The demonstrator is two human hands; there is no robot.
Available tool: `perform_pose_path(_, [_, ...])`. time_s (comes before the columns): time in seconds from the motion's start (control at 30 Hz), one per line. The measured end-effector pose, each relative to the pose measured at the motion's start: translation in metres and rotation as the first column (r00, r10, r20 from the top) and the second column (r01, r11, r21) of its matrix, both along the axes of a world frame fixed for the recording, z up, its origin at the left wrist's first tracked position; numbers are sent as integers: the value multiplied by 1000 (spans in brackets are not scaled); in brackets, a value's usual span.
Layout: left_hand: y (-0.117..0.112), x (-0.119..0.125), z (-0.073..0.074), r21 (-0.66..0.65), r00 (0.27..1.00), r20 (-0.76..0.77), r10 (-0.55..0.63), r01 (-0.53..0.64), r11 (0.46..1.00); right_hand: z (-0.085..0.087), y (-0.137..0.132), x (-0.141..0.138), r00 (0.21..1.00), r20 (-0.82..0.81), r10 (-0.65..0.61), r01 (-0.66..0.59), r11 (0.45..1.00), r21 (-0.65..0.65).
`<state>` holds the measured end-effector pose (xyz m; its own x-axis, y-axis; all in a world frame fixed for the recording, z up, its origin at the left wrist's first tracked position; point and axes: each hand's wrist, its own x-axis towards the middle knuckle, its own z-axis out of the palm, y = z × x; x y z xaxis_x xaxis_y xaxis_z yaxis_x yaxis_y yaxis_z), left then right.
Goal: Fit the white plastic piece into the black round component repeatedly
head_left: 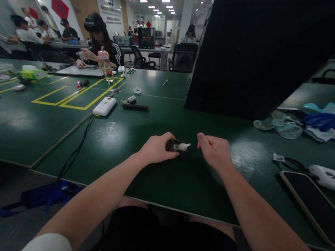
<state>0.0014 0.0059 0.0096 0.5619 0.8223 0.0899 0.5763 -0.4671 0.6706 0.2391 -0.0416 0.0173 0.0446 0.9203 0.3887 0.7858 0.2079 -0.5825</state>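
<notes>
My left hand [160, 149] is closed around a small dark, box-like piece with a white nozzle [184, 146] at its right end. The nozzle tapers to a thin tip and points right, just above the green table. Fingers hide most of the dark body, so its exact kind is unclear. A short way to the right, my right hand [215, 150] is curled with the thumb pressed on the fingers, apart from the nozzle. Whatever it pinches, if anything, is hidden.
A large black panel [256, 53] leans over the right side of the green table [155, 123]. Ahead lie a white power bank [104, 106], a dark bar [135, 106] and a bottle [106, 68]. A phone [321, 208] rests at right. Across sits a person [98, 44].
</notes>
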Motion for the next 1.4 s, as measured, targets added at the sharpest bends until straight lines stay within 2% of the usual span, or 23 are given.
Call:
perform_pose_path(0.07, [3,-13,1,-16,1000,0,-6,6,1000,1,0,3,996,-78,-50,48,998,-30])
perform_pose_path(0.13, [7,-36,1,11,998,-30,46,-46,999,2,0,4,989,-127,-79,73,996,-56])
perform_pose_path(0.2, [11,-66,2,102,981,-92,169,-160,982,4,0,3,985,-149,-87,77,995,-70])
perform_pose_path(0.3, [16,-114,4,296,921,-180,346,-285,912,3,0,2,985,-163,-57,41,994,-100])
perform_pose_path(0.37, [19,-139,7,426,894,-242,376,-250,869,1,1,2,983,-181,-27,5,993,-119])
perform_pose_path(0.43, [21,-156,10,507,877,-331,350,-148,849,-2,2,4,980,-199,-1,-25,991,-129])
perform_pose_path(0.53, [20,-169,12,532,852,-440,284,-7,847,-6,4,7,980,-199,17,-47,988,-146])
perform_pose_path(0.63, [16,-179,12,555,834,-452,316,-14,832,-6,5,8,985,-172,13,-39,988,-146])
perform_pose_path(0.7, [15,-186,10,606,811,-383,443,-142,783,-5,6,8,988,-153,5,-27,990,-138])
perform_pose_path(0.77, [18,-194,6,644,751,-215,625,-372,668,-5,5,7,989,-146,0,-21,990,-141])
perform_pose_path(0.83, [25,-197,-1,592,650,1,760,-613,523,-5,5,6,988,-152,5,-28,988,-149])
perform_pose_path(0.87, [29,-196,-5,531,605,92,791,-702,475,-5,5,6,988,-157,12,-36,988,-152])
perform_pose_path(0.9, [34,-192,-10,458,579,161,799,-761,459,-5,4,5,987,-158,21,-45,987,-152])
perform_pose_path(0.93, [38,-186,-15,381,574,213,791,-794,474,-5,4,5,987,-158,26,-50,987,-150])
perform_pose_path(1.03, [47,-158,-27,147,607,297,737,-791,593,-4,4,5,989,-149,12,-34,989,-145])
perform_pose_path(1.13, [49,-122,-32,12,667,264,696,-724,689,-3,4,7,986,-161,-28,8,992,-126])
perform_pose_path(1.2, [47,-95,-30,24,752,183,633,-647,762,-2,5,10,976,-208,-58,40,995,-87])
perform_pose_path(1.3, [36,-46,-23,116,877,9,480,-477,871,0,5,15,932,-336,-136,156,987,34])
perform_pose_path(1.4, [17,15,-17,162,963,-75,257,-243,956,3,6,22,848,-478,-229,312,945,100])
